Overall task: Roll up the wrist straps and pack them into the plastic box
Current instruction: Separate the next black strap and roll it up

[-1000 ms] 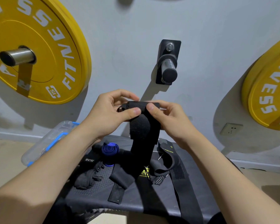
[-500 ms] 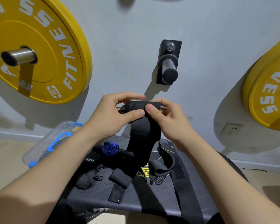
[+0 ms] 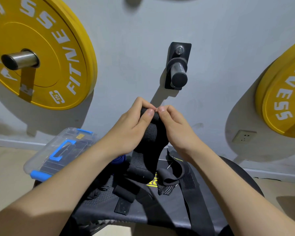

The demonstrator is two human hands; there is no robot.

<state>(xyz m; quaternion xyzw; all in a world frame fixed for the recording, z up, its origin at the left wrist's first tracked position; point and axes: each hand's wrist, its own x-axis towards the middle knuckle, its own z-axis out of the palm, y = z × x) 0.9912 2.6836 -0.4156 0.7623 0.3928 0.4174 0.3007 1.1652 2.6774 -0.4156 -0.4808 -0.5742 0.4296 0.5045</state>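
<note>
A black wrist strap (image 3: 149, 142) hangs in the air over the bench, its top end curled into a small roll. My left hand (image 3: 129, 130) pinches the roll from the left with the thumb on top. My right hand (image 3: 175, 128) pinches it from the right, the two thumbs almost touching. The strap's tail drops down to the black bench pad (image 3: 160, 212). A clear plastic box with blue latches (image 3: 58, 150) stands at the left behind my left forearm. More black straps (image 3: 174, 174) and a blue rolled strap (image 3: 119, 159) lie on the pad.
Yellow weight plates hang on the wall at the left (image 3: 41, 48) and right (image 3: 286, 92). A black wall peg (image 3: 178, 68) juts out above my hands. A long black strap (image 3: 196, 206) runs down the bench's right side. Beige floor surrounds the bench.
Both hands have closed in on the strap's top end and curled it tighter, thumbs now nearly meeting. The hanging tail has shortened slightly.
</note>
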